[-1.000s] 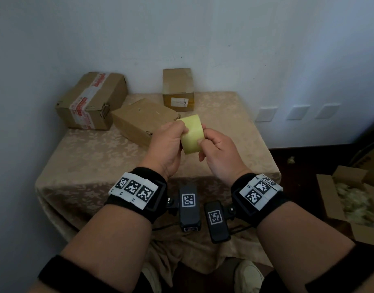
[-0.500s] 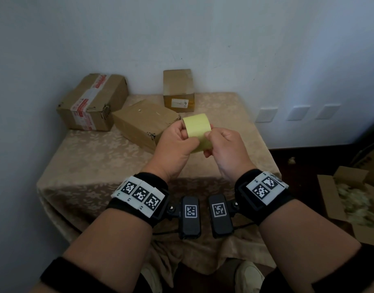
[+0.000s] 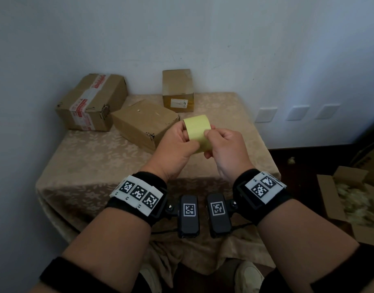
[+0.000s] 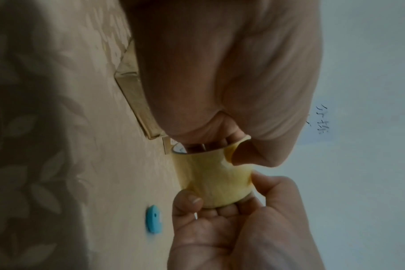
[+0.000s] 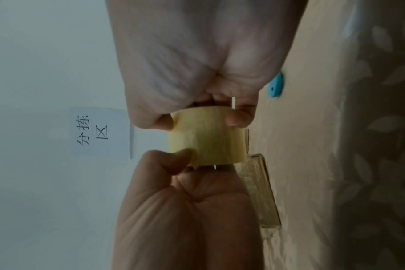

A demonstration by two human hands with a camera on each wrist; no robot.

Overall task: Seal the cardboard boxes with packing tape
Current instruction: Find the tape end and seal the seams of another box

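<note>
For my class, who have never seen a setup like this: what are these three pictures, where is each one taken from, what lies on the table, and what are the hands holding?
No machine here: a person wears three cameras. One picture comes from the head, looking down at both arms; the black bands with square patterns carry the wrist cameras, which give the two close-ups along each hand. The left hand and right hand together hold a roll of yellow tape. On the cloth-covered table lie three cardboard boxes: one with red-printed tape, a plain one in the middle, and a small one by the wall. The close-ups also show a small blue object on the cloth.
</note>
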